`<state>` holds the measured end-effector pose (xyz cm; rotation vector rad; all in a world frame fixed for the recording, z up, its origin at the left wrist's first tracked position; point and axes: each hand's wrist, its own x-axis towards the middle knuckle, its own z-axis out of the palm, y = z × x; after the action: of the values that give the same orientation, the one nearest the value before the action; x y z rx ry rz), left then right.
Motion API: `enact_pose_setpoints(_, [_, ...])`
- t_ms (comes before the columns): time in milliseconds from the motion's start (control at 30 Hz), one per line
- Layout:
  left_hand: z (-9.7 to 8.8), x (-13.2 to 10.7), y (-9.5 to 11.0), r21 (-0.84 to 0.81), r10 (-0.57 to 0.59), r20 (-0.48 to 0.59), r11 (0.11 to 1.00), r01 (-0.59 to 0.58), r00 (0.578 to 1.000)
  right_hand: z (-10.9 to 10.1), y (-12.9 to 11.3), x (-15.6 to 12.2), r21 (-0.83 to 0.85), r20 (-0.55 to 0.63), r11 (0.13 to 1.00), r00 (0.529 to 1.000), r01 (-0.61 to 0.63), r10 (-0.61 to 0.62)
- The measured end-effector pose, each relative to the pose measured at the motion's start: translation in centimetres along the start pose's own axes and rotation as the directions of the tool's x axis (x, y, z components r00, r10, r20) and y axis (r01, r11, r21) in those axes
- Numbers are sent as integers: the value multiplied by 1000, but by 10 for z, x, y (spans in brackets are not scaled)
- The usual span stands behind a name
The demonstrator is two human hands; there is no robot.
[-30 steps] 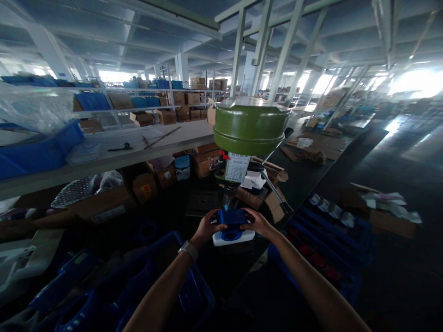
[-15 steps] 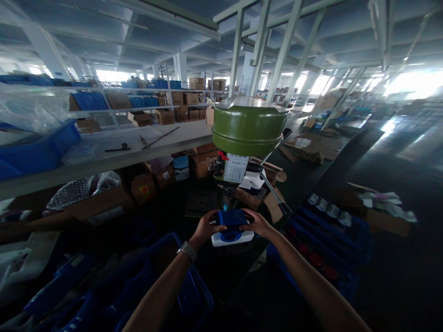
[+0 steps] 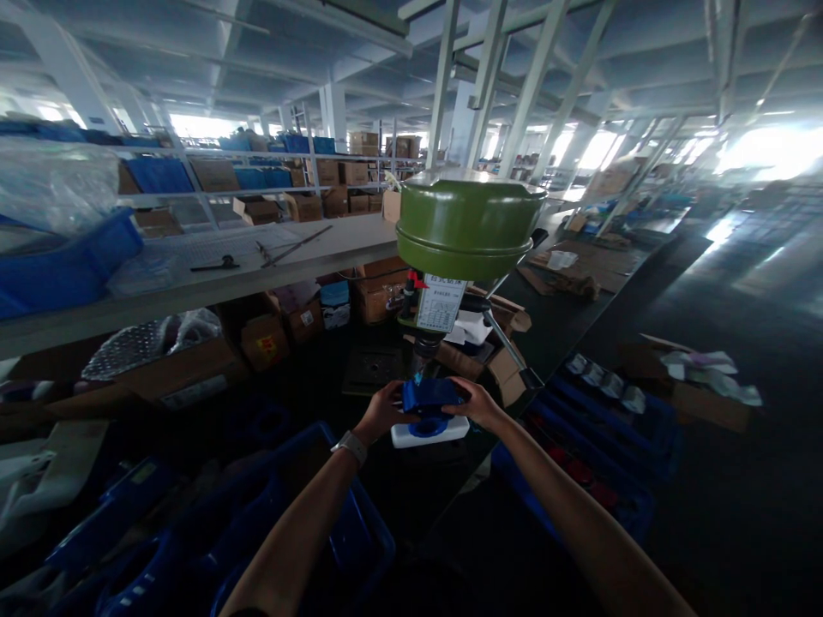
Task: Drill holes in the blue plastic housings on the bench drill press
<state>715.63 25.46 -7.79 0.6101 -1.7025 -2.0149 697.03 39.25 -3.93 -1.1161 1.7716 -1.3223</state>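
Observation:
A blue plastic part (image 3: 429, 398) rests on a white block (image 3: 429, 432) under the spindle of a green bench drill (image 3: 469, 224). My left hand (image 3: 383, 411), with a watch on the wrist, grips the part's left side. My right hand (image 3: 477, 404) grips its right side. Both hands have their fingers curled round the part. The drill's feed lever (image 3: 509, 346) sticks out to the right of my right hand.
Blue bins (image 3: 321, 523) stand at the lower left, and a blue tray of small parts (image 3: 604, 403) at the right. Cardboard boxes (image 3: 257, 338) sit under a long grey shelf (image 3: 212, 283). A dark worktop (image 3: 707, 480) stretches to the right.
The view has shifted slightly. Both hands have lifted the blue part a little and tilted it over the white block, still holding its sides.

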Motion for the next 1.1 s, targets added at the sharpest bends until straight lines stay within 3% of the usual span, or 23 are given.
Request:
enact_pose_setpoints(500, [4,-7,4,69,39,-5,997,-38,999,-2,0,-4,-42,0,999,1000,19,-19])
enact_pose_setpoints(633, [0,-10,-5,99,61,97,993,-71,993,-5,6,-11,-67,-5,997,1000,26,-26])
enact_pose_setpoints(733, [-11,-12,-15,269,55,128,959,-88,990,-6,10,-12,-89,-16,996,999,29,-30])
enact_pose_setpoints(867, [-22,-18,-24,599,3,116,798,-73,993,-15,3,-3,-138,-16,990,1000,25,-27])
enact_pose_setpoints(1000, [-19,-21,-27,639,-16,76,768,-37,997,-41,-13,-1,-200,-12,980,1000,-14,11])
enact_pose_setpoints(1100, [-13,-19,-29,695,-40,48,719,-5,998,-62,-17,-15,-226,-37,972,998,-60,53])
